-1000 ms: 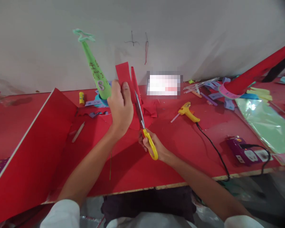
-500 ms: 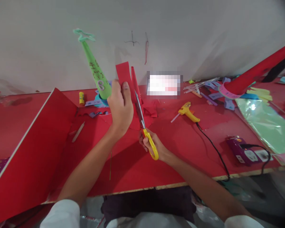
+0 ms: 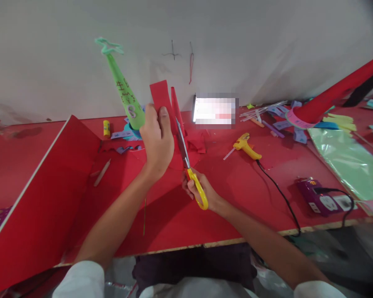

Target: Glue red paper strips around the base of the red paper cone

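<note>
A strip of red paper (image 3: pixel 161 94) is pinched between the thumb and fingers of my left hand (image 3: pixel 158 142), held upright above the table. My right hand (image 3: pixel 202 188) grips the yellow handles of a pair of scissors (image 3: pixel 186 159). Their blades point up and to the left, along the right edge of the paper. A narrow red sliver (image 3: pixel 176 105) stands on the far side of the blades. Crumpled red scraps (image 3: pixel 199 142) lie on the table just beyond. The lower end of the strip is hidden behind my left hand.
A green paper cone (image 3: pixel 126 93) stands behind my left hand, near a yellow glue stick (image 3: pixel 106 129). A red panel (image 3: pixel 46 186) rises at left. To the right lie a yellow glue gun (image 3: pixel 247 145), a purple box (image 3: pixel 317 196) with a cord, and a red cone (image 3: pixel 338 93).
Both hands stay almost in place. The red strip has shifted very slightly left with my left hand, and the scissors have hardly moved.
</note>
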`<state>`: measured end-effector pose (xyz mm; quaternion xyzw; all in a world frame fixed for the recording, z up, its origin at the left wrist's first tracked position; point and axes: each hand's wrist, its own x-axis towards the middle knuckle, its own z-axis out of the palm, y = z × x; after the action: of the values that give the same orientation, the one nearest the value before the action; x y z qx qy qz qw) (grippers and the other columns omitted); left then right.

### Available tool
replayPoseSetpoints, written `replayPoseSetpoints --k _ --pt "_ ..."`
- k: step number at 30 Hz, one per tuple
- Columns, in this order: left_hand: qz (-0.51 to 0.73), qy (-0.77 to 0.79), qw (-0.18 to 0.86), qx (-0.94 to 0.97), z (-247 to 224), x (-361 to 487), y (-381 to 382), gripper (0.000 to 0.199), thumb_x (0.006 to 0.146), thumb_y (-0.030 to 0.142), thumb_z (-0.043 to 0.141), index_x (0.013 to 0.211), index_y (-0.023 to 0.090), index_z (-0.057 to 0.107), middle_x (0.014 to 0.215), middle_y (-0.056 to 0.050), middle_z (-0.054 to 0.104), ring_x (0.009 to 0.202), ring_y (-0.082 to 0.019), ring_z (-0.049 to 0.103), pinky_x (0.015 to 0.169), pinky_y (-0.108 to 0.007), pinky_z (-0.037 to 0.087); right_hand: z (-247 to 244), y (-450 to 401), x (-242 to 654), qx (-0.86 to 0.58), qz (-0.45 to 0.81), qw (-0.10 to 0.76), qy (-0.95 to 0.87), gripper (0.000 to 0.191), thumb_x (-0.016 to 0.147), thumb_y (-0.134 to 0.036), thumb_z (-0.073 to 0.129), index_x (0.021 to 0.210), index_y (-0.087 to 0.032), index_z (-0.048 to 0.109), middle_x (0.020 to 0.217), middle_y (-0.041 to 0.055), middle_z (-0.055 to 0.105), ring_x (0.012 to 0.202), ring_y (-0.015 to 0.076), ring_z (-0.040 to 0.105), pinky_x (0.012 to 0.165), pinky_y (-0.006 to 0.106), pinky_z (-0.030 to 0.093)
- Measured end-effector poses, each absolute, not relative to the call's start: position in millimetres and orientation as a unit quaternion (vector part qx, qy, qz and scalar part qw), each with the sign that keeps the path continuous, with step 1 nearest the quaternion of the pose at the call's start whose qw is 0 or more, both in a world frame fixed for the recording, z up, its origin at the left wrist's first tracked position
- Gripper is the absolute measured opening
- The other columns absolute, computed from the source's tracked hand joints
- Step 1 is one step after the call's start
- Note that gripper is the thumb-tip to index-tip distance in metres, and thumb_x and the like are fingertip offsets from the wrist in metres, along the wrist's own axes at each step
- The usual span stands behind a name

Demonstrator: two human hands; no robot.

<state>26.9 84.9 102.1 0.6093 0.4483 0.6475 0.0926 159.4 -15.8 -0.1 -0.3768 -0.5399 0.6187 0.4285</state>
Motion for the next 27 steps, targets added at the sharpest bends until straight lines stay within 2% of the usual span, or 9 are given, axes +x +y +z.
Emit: replayPoseSetpoints --k 6,14,21,27 --pt "0.661 0.439 0.136 0.594 98.8 26.0 87.2 0.051 0.102 0.072 0.045 0.085 0.024 0.047 0.076 0.002 0.040 0.068 -0.013 0.048 0.069 -0.030 0.045 0.3 -15.9 156.1 -0.335 0.651 0.434 -0.524 0.073 0.077 -0.097 0.056 0.084 -0.026 0.041 0.057 -0.0112 0.038 0.044 0.0074 0.034 0.041 0.022 0.032" --pt "0.661 0.449 0.123 0.589 99.7 26.9 86.4 0.051 0.103 0.072 0.045 0.084 0.025 0.045 0.075 0.002 0.038 0.069 -0.015 0.047 0.069 -0.031 0.044 5.0 -17.7 154.8 -0.331 0.669 0.438 -0.501 0.076 0.072 -0.099 0.058 0.085 -0.026 0.043 0.057 -0.0116 0.037 0.045 0.0068 0.034 0.037 0.020 0.033" --pt "0.643 0.460 0.097 0.605 105.5 26.3 84.8 0.049 0.105 0.069 0.044 0.081 0.026 0.038 0.071 0.003 0.034 0.061 -0.016 0.035 0.063 -0.033 0.037 6.9 -17.1 156.3 -0.314 0.687 0.441 -0.485 0.073 0.074 -0.095 0.063 0.085 -0.025 0.044 0.058 -0.0123 0.036 0.043 0.0056 0.033 0.035 0.018 0.031" --pt "0.649 0.448 0.124 0.602 106.3 25.8 84.3 0.051 0.104 0.070 0.045 0.081 0.025 0.041 0.071 0.003 0.037 0.067 -0.016 0.046 0.067 -0.032 0.042 7.2 -18.4 157.0 -0.310 0.684 0.442 -0.491 0.071 0.077 -0.093 0.062 0.087 -0.025 0.045 0.057 -0.0124 0.037 0.042 0.0056 0.035 0.035 0.017 0.032"
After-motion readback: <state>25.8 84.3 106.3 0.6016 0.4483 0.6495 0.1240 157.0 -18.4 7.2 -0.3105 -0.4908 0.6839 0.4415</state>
